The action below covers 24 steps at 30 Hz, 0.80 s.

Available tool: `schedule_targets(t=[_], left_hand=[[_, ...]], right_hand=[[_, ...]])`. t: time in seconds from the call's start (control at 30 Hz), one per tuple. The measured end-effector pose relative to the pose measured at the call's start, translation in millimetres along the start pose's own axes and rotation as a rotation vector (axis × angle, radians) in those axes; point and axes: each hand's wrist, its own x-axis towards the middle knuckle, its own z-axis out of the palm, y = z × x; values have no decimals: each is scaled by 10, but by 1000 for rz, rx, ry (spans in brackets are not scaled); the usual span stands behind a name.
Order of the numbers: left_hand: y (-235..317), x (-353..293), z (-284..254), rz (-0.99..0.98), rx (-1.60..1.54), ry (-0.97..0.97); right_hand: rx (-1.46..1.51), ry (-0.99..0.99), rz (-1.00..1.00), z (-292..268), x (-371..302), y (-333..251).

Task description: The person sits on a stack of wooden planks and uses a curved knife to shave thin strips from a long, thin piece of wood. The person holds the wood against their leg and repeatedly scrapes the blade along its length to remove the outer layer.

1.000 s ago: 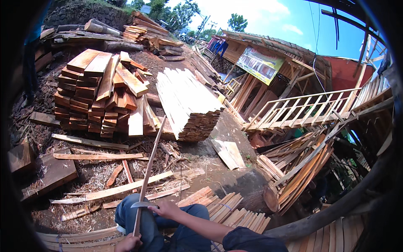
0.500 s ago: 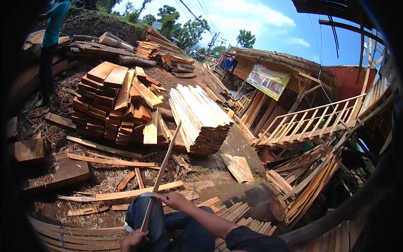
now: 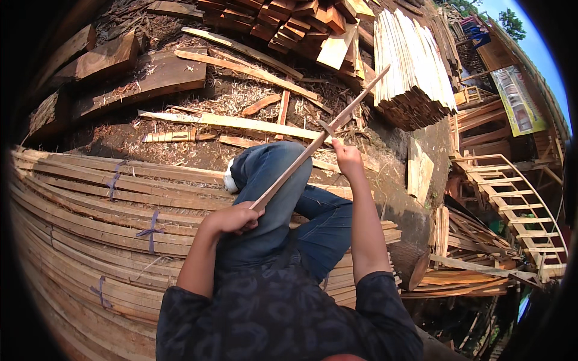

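No words could be read. A yellow-edged banner (image 3: 519,101) stood on the wooden building (image 3: 495,54), its print too small to tell; the dark shirt (image 3: 271,313) bore faint, unclear letter-like shapes.

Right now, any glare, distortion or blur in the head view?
Head view: hard sunlight bleaches the pale stack of wooden boards; same view, fisheye bows the light-brown ladder-like wooden railing near the right rim; same view, the long, thin brown wooden strip looks fairly sharp, the dark metal knife blade is too small to judge.

Dark patterned shirt (image 3: 271,313), blue jeans (image 3: 286,210)
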Motion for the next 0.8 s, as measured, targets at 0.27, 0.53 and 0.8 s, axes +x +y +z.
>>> schedule_targets(t=[0.27, 0.53, 0.8], left_hand=[[42, 77, -169, -50, -89, -154], [117, 7, -50, 141, 274, 63], [251, 49, -83, 78, 313, 50]], right_hand=[[39, 116, -34, 151, -190, 71], [-27, -8, -307, 1, -417, -265], [-3, -54, 61, 30, 8, 298]])
